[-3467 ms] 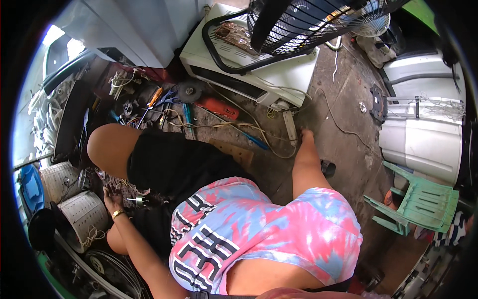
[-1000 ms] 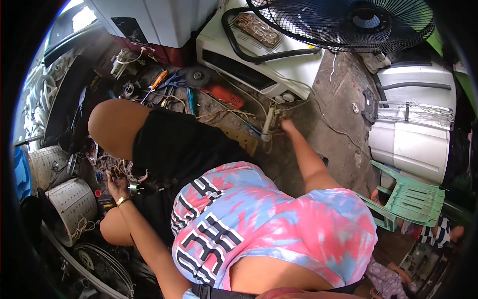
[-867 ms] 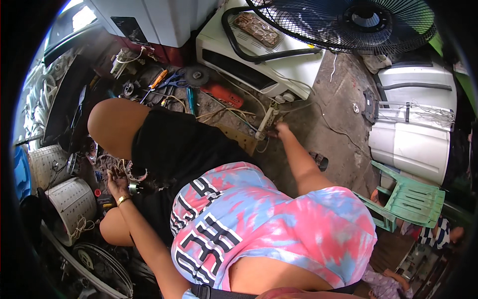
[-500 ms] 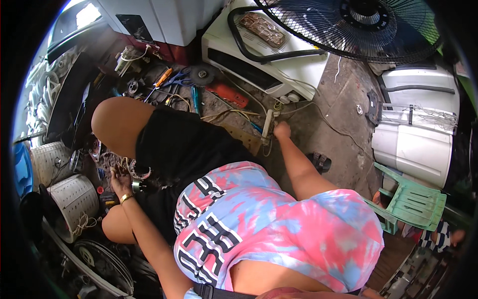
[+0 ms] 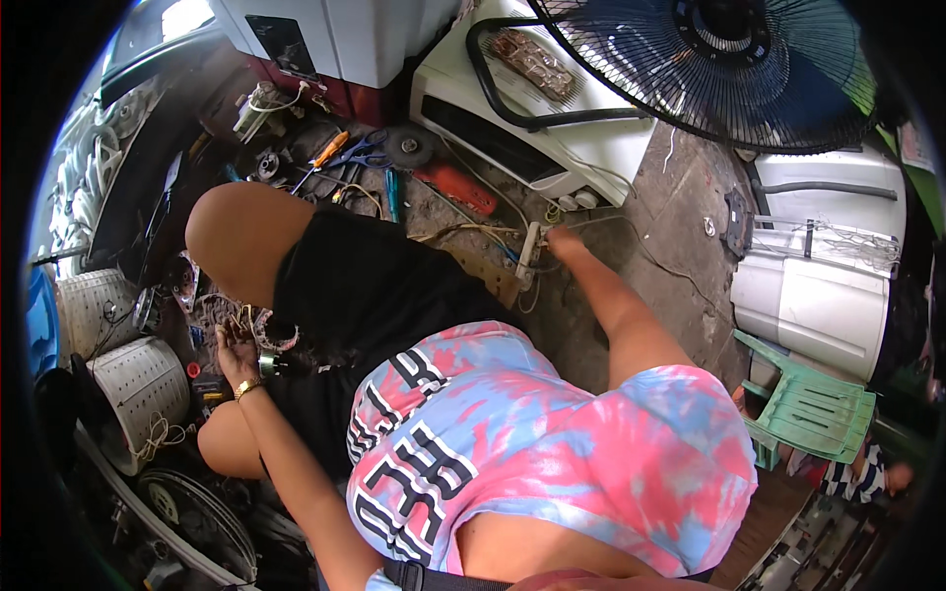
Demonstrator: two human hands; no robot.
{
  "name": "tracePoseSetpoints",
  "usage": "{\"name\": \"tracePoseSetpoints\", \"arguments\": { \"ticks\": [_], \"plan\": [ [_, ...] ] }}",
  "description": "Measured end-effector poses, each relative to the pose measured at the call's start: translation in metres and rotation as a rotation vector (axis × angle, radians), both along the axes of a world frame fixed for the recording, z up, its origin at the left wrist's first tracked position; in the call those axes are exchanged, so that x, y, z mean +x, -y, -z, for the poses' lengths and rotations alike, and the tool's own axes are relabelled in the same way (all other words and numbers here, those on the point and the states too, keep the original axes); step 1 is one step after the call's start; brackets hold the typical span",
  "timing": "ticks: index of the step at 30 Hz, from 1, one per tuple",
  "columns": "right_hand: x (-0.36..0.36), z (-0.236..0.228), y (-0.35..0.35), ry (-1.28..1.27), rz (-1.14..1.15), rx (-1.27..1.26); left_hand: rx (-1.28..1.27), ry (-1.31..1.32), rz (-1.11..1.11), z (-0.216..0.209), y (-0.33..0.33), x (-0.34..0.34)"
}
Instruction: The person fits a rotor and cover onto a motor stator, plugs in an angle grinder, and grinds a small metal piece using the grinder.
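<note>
My left hand (image 5: pixel 236 357), a gold-coloured band at its wrist, is beside my lowered knee with its fingers curled. Thin wires (image 5: pixel 250 317) show at its fingertips; what it grips is too small to tell. Close by are a small metal cylinder (image 5: pixel 268 363) and a round part wound with copper-coloured wire (image 5: pixel 284 335). My right arm stretches out to the far side, where my right hand (image 5: pixel 563 243) is closed at the edge of a white power strip (image 5: pixel 529 246) on the ground. Its fingertips are hidden, so I cannot see what is in them.
Beyond my knee lie an angle grinder (image 5: pixel 452 187), an orange-handled screwdriver (image 5: pixel 333 148) and blue-handled pliers (image 5: pixel 363 150). A white appliance (image 5: pixel 537 108) and a fan (image 5: pixel 724 59) stand at the back. White perforated drums (image 5: pixel 140 394) are left; a green plastic chair (image 5: pixel 813 404) is right.
My right hand has shifted slightly upward beside the power strip, its arm a little to the right. My left hand stays among the wires. The whole view has tilted slightly.
</note>
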State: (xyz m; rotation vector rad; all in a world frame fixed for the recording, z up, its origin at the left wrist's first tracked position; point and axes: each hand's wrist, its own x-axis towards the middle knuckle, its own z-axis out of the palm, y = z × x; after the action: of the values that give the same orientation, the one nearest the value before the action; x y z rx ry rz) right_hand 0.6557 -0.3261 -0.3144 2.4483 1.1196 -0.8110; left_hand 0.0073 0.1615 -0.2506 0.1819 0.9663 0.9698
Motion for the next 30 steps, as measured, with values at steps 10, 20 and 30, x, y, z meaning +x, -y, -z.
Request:
{"name": "tracePoseSetpoints", "arguments": {
  "ticks": [10, 20, 30],
  "plan": [
    [-0.022, 0.020, -0.030, -0.040, 0.011, 0.027, 0.073, 0.011, 0.019, 0.003, 0.006, -0.008],
    [-0.033, -0.006, -0.085, -0.188, -0.015, -0.290, 0.129, -0.125, -0.137, -0.037, 0.022, -0.035],
    [-0.041, 0.043, -0.256, 0.001, 0.198, 0.635, 0.054, 0.025, -0.232, -0.083, 0.035, 0.028]
  ]
}}
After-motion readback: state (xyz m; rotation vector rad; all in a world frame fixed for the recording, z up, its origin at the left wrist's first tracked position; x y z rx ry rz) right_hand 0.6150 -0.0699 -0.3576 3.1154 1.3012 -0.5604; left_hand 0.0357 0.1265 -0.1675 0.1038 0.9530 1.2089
